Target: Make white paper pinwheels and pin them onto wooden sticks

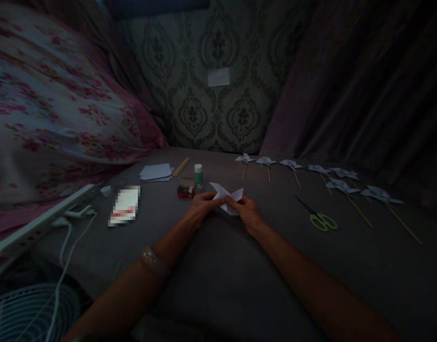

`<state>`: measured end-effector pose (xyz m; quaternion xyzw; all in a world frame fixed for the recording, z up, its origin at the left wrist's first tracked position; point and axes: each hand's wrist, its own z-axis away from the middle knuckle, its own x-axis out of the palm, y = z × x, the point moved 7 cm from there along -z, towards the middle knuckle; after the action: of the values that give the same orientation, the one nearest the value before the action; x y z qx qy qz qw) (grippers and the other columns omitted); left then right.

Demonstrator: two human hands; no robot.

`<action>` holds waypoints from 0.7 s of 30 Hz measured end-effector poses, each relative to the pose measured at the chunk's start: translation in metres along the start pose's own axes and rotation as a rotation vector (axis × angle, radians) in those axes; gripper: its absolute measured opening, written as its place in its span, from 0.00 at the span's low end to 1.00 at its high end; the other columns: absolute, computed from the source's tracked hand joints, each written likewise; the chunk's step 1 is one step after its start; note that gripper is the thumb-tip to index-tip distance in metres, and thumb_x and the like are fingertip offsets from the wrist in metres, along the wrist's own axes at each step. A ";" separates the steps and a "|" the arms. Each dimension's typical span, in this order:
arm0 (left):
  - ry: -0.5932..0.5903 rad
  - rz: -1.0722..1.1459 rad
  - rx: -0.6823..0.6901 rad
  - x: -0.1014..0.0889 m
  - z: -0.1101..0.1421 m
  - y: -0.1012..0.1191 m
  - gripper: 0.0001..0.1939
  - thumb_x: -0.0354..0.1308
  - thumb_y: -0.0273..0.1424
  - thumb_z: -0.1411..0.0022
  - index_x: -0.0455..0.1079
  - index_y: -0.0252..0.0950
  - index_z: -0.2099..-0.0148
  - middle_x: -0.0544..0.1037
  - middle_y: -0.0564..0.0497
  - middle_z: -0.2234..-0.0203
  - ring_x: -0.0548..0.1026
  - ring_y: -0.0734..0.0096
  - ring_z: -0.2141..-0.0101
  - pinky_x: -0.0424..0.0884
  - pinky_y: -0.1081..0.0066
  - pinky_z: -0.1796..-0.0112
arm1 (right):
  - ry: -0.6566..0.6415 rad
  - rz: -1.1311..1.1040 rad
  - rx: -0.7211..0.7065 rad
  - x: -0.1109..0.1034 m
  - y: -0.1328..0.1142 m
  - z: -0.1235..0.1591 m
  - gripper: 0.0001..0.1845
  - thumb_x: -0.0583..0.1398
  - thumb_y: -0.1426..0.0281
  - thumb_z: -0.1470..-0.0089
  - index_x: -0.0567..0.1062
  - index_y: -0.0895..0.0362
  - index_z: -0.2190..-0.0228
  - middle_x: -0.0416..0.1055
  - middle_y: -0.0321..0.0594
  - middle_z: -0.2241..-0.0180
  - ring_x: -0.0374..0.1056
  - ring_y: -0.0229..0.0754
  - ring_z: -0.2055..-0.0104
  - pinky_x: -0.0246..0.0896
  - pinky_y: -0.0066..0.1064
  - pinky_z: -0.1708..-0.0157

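Note:
A white paper pinwheel (229, 209) with folded blades is held over the middle of the table. My left hand (203, 206) pinches it from the left, thumb near its centre. From the right, my right hand (248, 211) grips it too, both thumbs almost meeting. No stick shows on this pinwheel. Just beyond my left hand stand an open red box (186, 191) of small metal pieces and a glue stick (199, 175) with a green label and white cap. Scissors (322, 221) with green handles lie to the right of my right hand.
Several finished pinwheels on sticks (341, 186) lie along the right and back. Paper sheets (156, 172) and wooden sticks (181, 167) lie at back left. A blurred packet (125, 205), a power strip (47, 216) with cords and a fan (33, 311) are on the left.

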<state>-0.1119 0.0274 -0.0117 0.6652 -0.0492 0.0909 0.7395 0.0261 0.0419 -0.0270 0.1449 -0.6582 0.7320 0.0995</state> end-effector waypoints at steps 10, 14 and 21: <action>-0.010 -0.066 0.002 -0.002 -0.002 -0.004 0.18 0.72 0.34 0.65 0.78 0.32 0.68 0.79 0.48 0.75 0.75 0.67 0.73 0.68 0.69 0.66 | 0.033 0.029 0.019 -0.003 0.004 0.000 0.15 0.71 0.64 0.72 0.78 0.58 0.77 0.76 0.37 0.76 0.70 0.38 0.74 0.63 0.31 0.70; 0.016 -0.093 -0.021 -0.003 -0.002 -0.005 0.17 0.72 0.35 0.67 0.78 0.32 0.71 0.79 0.49 0.77 0.74 0.69 0.75 0.67 0.70 0.69 | 0.036 0.035 0.030 -0.003 0.005 -0.001 0.14 0.71 0.65 0.72 0.78 0.58 0.78 0.75 0.35 0.78 0.69 0.37 0.75 0.62 0.30 0.71; 0.023 -0.093 -0.050 -0.005 -0.004 -0.009 0.16 0.72 0.33 0.67 0.77 0.32 0.72 0.78 0.49 0.78 0.73 0.69 0.76 0.67 0.69 0.70 | 0.044 0.039 0.026 -0.005 0.005 0.000 0.16 0.72 0.64 0.73 0.77 0.58 0.78 0.75 0.36 0.77 0.69 0.38 0.75 0.62 0.30 0.71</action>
<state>-0.1154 0.0305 -0.0215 0.6471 -0.0120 0.0628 0.7597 0.0286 0.0420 -0.0335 0.1171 -0.6491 0.7452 0.0979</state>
